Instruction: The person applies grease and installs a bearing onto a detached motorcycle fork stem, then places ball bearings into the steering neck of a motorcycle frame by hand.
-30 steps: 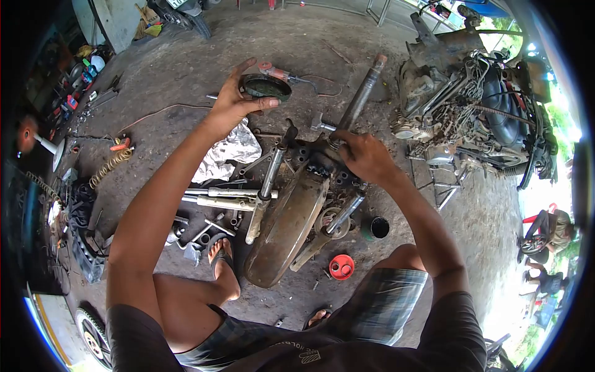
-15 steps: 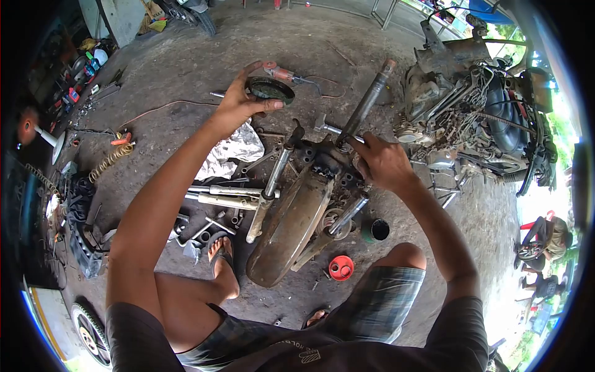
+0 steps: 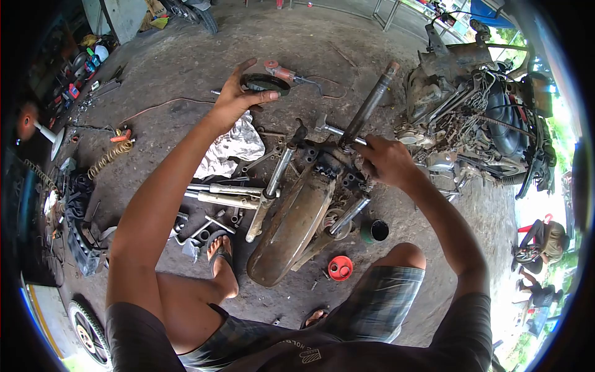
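Observation:
My left hand [image 3: 238, 99] is raised over the floor, its thumb and fingers gripping a shallow round dark dish [image 3: 265, 84] by the rim. Its contents are hard to make out. Curled fingers of my right hand [image 3: 389, 160] are beside the base of a greasy steering stem [image 3: 370, 106], which rises from the fork bracket. Whatever those fingers pinch is hidden. Below is a motorcycle front fork with a dirty mudguard [image 3: 290, 223]. A hammer-like metal tool [image 3: 334, 129] passes behind the stem, its end reaching near my right hand.
A stripped motorcycle [image 3: 477, 111] stands at right. Near my knee sit a black-filled pot [image 3: 379, 230] and a red cup [image 3: 340, 268] with rings. Left of the fork lie fork tubes [image 3: 226, 197], wrenches and a white rag [image 3: 238, 149]. Beyond lies a red angle grinder [image 3: 279, 71].
My left hand has shifted slightly left, and the dish appears flatter. My right hand has moved a little right and down, away from the stem; the stem leans slightly more to the right.

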The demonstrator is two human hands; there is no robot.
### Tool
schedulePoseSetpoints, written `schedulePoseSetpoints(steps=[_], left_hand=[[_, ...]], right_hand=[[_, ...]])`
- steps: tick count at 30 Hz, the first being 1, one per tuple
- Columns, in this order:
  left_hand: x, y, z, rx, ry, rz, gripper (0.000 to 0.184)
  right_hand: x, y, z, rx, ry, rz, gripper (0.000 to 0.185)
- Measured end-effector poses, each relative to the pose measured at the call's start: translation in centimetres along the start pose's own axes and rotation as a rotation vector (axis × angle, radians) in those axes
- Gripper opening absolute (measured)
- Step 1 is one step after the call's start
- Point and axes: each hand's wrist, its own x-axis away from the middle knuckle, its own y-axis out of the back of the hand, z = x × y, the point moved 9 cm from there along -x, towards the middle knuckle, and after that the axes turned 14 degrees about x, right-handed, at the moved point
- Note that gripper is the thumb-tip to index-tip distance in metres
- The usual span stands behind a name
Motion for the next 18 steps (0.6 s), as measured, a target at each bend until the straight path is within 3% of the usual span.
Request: schedulePoseSetpoints(steps=[1, 2, 4, 7, 11, 13, 18], left_hand=[[0.0, 0.1, 0.0, -0.022, 0.007, 0.004, 0.103], [0.0, 0.1, 0.0, -0.022, 0.006, 0.003, 0.103], [0.0, 0.2, 0.1, -0.020, -0.008, 0.005, 0.103], [-0.4, 0.4, 0.5, 0.008, 0.025, -0.007, 0.111], [-0.3, 0.3, 0.3, -0.009, 0.021, -0.016, 0.111], [-0.1, 0.1, 0.2, -0.028, 0.016, 0.002, 0.102], [-0.4, 0.7, 0.4, -0.036, -0.011, -0.008, 0.102]], right_hand=[[0.2, -0.5, -1.1, -0.108, -0.159, 0.066, 0.035], [0.2, -1.1, -1.1, -0.107, -0.159, 0.066, 0.035], [0.6, -3.1, -2.9, -0.428, -0.348, -0.073, 0.030], [0.8, -7.7, -4.0, -0.711, -0.540, -0.015, 0.028], [0.5, -8.4, -2.8, -0.687, -0.569, 0.062, 0.029], [0.3, -6.6, -1.5, -0.542, -0.536, 0.010, 0.028], [0.0, -2.7, 1.5, -0.292, -0.606, -0.050, 0.026]])
